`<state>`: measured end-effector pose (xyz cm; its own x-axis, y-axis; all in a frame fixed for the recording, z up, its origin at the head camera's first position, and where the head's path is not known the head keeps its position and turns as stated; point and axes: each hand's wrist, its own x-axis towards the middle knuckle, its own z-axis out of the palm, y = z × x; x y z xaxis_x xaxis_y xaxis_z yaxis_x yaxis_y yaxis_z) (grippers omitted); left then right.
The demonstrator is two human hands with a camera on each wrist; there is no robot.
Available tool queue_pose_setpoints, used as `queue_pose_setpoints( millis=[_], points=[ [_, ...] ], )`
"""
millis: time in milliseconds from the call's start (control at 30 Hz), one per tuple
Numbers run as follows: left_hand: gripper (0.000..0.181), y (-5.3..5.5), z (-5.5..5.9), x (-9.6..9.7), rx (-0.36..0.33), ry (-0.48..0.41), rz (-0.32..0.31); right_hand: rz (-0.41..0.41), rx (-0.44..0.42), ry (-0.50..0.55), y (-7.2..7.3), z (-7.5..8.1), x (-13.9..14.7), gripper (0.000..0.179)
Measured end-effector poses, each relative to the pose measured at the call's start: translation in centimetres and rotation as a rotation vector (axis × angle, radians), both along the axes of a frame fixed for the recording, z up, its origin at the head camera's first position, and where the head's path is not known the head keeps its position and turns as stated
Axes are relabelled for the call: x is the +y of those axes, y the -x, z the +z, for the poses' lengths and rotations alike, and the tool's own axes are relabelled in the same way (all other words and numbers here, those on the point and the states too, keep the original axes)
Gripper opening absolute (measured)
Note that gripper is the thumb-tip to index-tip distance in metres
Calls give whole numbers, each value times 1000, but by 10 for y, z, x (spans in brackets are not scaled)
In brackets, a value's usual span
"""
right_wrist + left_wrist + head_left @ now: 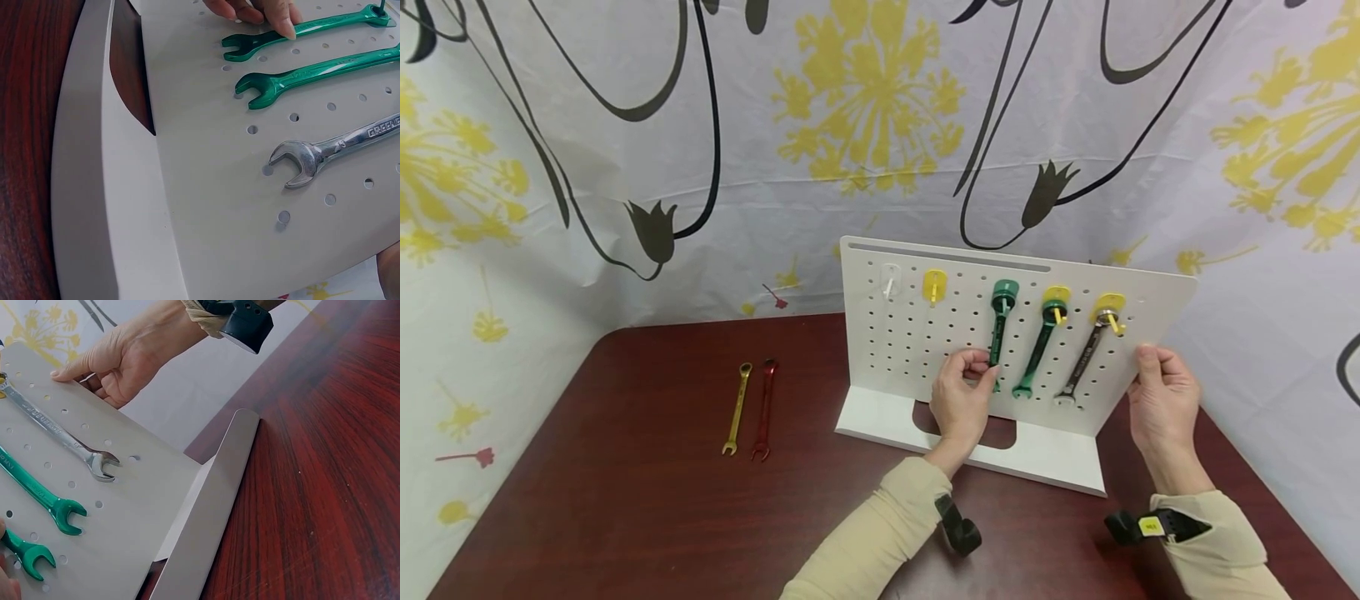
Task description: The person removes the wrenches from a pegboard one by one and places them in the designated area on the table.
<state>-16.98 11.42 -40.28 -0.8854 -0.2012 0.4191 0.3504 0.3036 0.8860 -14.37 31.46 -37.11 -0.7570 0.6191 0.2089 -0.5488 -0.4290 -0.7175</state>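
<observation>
Left green wrench [997, 337]: hung by its ring from a green hook [1006, 289] on the white pegboard [887, 412]. Left hand [961, 400]: fingers pinched its shank near the open end. Right hand [1165, 402]: fingers gripped the board's right edge. Handling, as judged: rigid metal, modest weight, hardly fragile, glossy finish possibly slippery; best held mid-shank. Holders, in place of containers: hooks bearing another green wrench [1040, 350] and a silver wrench [1083, 358]. Desk [625, 475]: pegboard, gold wrench [737, 408], red wrench [765, 408].

A table [625, 483] carries a pegboard [910, 350], gold wrench [737, 409], red wrench [766, 408].
</observation>
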Motion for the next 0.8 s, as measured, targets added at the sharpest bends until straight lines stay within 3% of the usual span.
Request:
queue_pose_setpoints(
  millis=[267, 500, 800],
  points=[
    [14, 0, 0, 0, 39, -43, -38, -7, -11, -12, 0, 0, -1, 13],
    [13, -1, 1, -1, 60, -106, -115, -20, -32, -16, 1, 0, 0, 13],
    [15, -1, -2, -4, 37, -225, -249, -22, -39, -34, 0, 0, 0, 13]
  ],
)
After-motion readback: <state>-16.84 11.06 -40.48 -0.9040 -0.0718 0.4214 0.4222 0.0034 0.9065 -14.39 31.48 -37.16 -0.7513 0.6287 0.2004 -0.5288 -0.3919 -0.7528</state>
